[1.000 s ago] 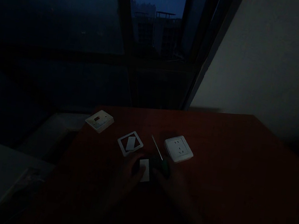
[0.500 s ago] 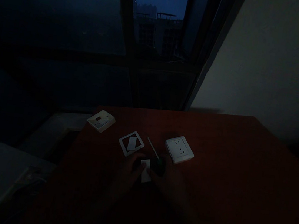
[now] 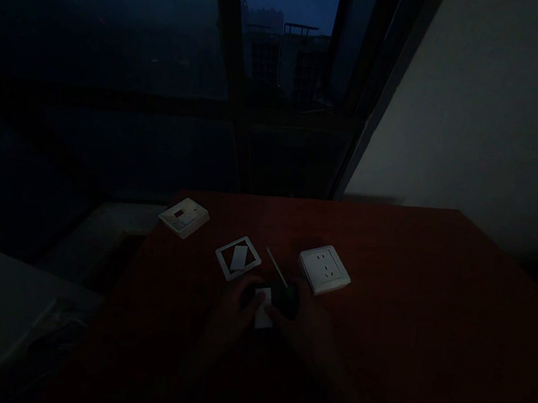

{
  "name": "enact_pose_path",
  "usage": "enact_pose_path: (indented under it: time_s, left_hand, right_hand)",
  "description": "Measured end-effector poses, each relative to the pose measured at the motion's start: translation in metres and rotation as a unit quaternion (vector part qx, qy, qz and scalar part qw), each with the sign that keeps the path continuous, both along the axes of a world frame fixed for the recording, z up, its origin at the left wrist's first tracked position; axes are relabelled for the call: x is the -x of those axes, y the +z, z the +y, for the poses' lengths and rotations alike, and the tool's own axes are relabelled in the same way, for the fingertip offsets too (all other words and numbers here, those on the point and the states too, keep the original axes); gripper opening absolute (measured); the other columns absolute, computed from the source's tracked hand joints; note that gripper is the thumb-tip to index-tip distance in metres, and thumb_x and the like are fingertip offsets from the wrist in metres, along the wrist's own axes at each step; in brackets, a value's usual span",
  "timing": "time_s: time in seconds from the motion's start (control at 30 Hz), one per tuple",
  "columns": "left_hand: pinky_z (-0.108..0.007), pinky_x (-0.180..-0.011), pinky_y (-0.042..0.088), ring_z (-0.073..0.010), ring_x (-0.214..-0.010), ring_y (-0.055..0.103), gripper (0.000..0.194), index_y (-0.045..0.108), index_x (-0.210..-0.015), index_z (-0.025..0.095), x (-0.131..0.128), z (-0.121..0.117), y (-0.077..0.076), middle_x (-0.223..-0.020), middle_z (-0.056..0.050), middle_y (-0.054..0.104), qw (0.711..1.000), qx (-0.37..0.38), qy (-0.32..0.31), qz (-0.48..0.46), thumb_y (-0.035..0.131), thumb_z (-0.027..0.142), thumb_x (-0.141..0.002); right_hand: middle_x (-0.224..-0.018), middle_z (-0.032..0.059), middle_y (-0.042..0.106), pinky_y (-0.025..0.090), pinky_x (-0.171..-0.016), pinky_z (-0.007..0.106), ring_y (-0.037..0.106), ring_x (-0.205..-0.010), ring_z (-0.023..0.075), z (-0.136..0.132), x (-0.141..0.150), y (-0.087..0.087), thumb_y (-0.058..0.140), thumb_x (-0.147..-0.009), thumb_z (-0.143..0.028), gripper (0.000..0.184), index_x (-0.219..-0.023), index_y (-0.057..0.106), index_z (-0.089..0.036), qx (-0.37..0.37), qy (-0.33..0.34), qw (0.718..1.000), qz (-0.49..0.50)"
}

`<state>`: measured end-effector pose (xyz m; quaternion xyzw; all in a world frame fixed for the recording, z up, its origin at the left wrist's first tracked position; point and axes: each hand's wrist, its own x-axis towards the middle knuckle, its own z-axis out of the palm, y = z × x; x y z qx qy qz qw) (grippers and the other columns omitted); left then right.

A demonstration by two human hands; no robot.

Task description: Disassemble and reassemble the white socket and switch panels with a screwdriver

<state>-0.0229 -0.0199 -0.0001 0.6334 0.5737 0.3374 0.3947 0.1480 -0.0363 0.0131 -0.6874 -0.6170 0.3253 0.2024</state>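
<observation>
My left hand (image 3: pixel 234 307) and my right hand (image 3: pixel 306 320) meet low in the middle of the view, thumbs pressed on a small white rectangular plate (image 3: pixel 263 316). Fingers of both hands curl around it, and its underside is hidden. Just beyond, a screwdriver (image 3: pixel 276 267) points away to the left; its green handle is close to my right hand's fingers, and I cannot tell whether they touch it. Past my left hand lies a white square frame (image 3: pixel 222 266) with a similar white plate (image 3: pixel 239 258) inside its opening. A white socket (image 3: pixel 324 268) rests beyond my right hand.
A white box-like faceplate (image 3: pixel 184 217) with a dark square opening sits at the far left corner of the reddish-brown table (image 3: pixel 410 303). Behind the table are a dark window (image 3: pixel 157 70) and a pale wall (image 3: pixel 489 113). The light is very dim.
The view has shifted very slightly, so everything appears a little farther right. Both hands keep the same hold on the white plate.
</observation>
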Motion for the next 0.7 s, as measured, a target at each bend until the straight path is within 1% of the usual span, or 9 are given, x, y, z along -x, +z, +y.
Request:
enact_pose_path:
  time_s: [0.2,0.43,0.53,0.7]
  left_hand:
    - [-0.042,-0.099,0.042,-0.0258,-0.112,0.057,0.028,0.063,-0.108,0.02,-0.0006,0.0009,-0.0016,-0.118,-0.008,0.063,1.0,-0.003,0.003,0.009,0.055,0.031,-0.084]
    - [-0.04,-0.096,0.044,-0.0245,-0.107,0.059,0.024,0.063,-0.104,0.019,-0.0033,0.0005,0.0022,-0.112,-0.008,0.065,1.0,-0.011,0.008,-0.001,0.055,0.028,-0.083]
    - [-0.039,-0.097,0.043,-0.0243,-0.109,0.059,0.023,0.063,-0.103,0.02,-0.0037,0.0007,0.0027,-0.112,-0.007,0.065,1.0,-0.014,0.008,0.002,0.055,0.027,-0.083]
    - [-0.038,-0.093,0.045,-0.0239,-0.104,0.06,0.023,0.063,-0.101,0.019,-0.0038,0.0021,0.003,-0.108,-0.007,0.066,1.0,-0.01,0.004,-0.02,0.055,0.028,-0.081]
  right_hand:
    - [-0.104,0.0099,0.07,0.047,-0.07,0.032,0.067,-0.092,0.0267,0.0,0.0002,0.0016,0.062,-0.076,-0.046,0.057,-0.125,0.046,-0.023,0.01,-0.003,1.0,-0.001]
    - [-0.102,0.0105,0.07,0.046,-0.068,0.032,0.068,-0.09,0.0268,0.0006,0.0019,0.001,0.061,-0.077,-0.046,0.056,-0.125,0.046,-0.023,0.007,-0.006,1.0,-0.013]
    - [-0.1,0.0103,0.07,0.046,-0.067,0.031,0.068,-0.089,0.0262,0.0,0.0026,0.0027,0.06,-0.077,-0.048,0.053,-0.122,0.047,-0.022,0.007,-0.003,1.0,-0.015]
    - [-0.098,0.0104,0.07,0.044,-0.064,0.031,0.068,-0.087,0.0262,0.0001,0.0034,0.0069,0.058,-0.08,-0.048,0.05,-0.12,0.047,-0.021,0.01,0.003,0.999,-0.033]
